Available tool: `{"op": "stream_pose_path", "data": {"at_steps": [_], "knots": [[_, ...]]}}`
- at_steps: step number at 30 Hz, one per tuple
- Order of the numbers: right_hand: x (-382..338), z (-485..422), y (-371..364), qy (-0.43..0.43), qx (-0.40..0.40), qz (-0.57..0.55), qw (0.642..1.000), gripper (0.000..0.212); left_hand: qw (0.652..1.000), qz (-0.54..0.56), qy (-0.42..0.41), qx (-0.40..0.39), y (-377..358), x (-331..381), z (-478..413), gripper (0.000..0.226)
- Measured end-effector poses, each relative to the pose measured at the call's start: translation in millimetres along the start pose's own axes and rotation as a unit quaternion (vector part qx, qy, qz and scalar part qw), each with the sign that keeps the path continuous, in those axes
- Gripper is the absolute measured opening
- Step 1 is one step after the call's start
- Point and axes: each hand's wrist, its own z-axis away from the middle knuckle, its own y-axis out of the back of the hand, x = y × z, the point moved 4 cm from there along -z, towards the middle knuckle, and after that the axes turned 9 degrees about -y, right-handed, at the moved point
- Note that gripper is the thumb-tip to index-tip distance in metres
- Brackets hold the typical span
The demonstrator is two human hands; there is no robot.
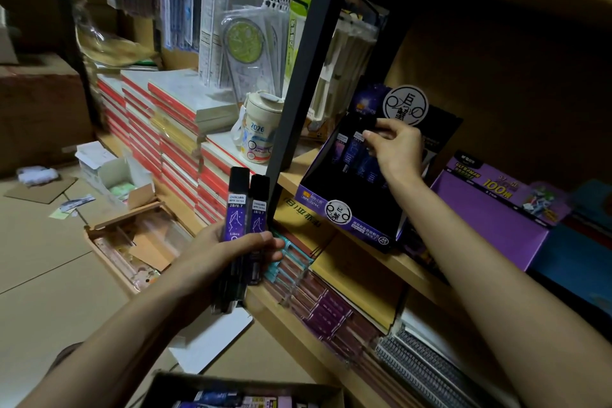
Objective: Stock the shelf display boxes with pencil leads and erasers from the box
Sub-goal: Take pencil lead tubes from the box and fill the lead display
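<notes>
Lead cases [239,209] sit bunched in the left grip [231,255], fingers wrapped round them, long axis near vertical, black caps up and 2B/0.7 labels facing the camera. Right grip [395,149] pinches the top of another case [357,142] standing in the purple display box [347,214] on the wooden shelf [390,263]. Dim stockroom, tiled floor [39,258], supply box [159,384] down at the bottom edge.

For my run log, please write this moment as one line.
left hand grips lead tubes | right hand pinches single tube in display box
</notes>
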Motion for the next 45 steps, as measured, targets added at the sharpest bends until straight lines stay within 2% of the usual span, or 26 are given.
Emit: {"op": "stream_pose_path", "data": {"at_steps": [8,13,15,17,19,22,24,27,30,31,35,38,42,45], "knots": [[16.8,-4.4,-9.2,-0.052,-0.021,0.014,0.998,0.020,1.000,-0.009,0.004,-0.020,-5.3,-3.9,-1.4,0.043],[10.3,-9.7,-7.9,-0.048,-0.028,0.094,0.994,0.015,1.000,-0.001,0.002,-0.031,-6.6,-5.4,-1.7,0.046],[7.4,-6.4,-7.0,-0.053,-0.051,0.149,0.986,0.021,0.999,0.003,0.003,-0.033,-6.6,-5.2,-2.0,0.048],[2.6,2.6,-3.3,-0.016,-0.057,0.250,0.966,0.028,0.999,0.010,0.002,-0.038,-7.1,-5.1,-2.2,0.046],[-5.7,21.6,1.6,0.038,-0.063,0.279,0.958,0.030,0.999,0.012,0.002,-0.041,-7.9,-5.5,-2.5,0.044],[-10.6,69.1,-1.4,0.023,-0.204,0.153,0.967,0.019,0.999,0.011,0.005,-0.047,-10.9,-8.5,-2.4,0.045],[-9.2,103.0,-10.1,-0.018,-0.308,0.063,0.949,0.014,0.998,0.011,0.011,-0.053,-14.2,-11.1,-2.5,0.051],[-3.8,134.4,-20.4,-0.074,-0.373,-0.026,0.924,0.001,0.998,-0.007,0.010,-0.068,-20.7,-14.7,-3.5,0.050],[1.7,145.0,-23.2,-0.116,-0.367,-0.062,0.921,0.015,0.998,0.005,0.002,-0.069,-27.3,-15.9,-2.9,0.032],[3.4,146.7,-22.5,-0.127,-0.362,-0.082,0.920,0.013,0.998,0.007,-0.001,-0.067,-28.9,-15.2,-2.2,0.032],[2.1,144.2,-11.7,-0.142,-0.327,-0.152,0.922,0.013,0.998,-0.034,-0.013,-0.053,-31.1,-12.5,-1.8,0.060],[-6.7,122.8,9.3,-0.135,-0.274,-0.179,0.935,0.014,0.999,-0.033,-0.016,-0.014,-27.6,-14.1,-2.6,0.063],[-16.1,78.8,40.0,-0.105,-0.160,-0.193,0.962,0.015,0.998,-0.056,-0.022,0.004,-22.7,-14.7,-3.4,0.043],[-13.1,46.7,50.9,-0.055,-0.041,-0.129,0.989,0.011,0.999,-0.047,-0.018,0.001,-19.4,-16.6,-5.9,0.041]]}}
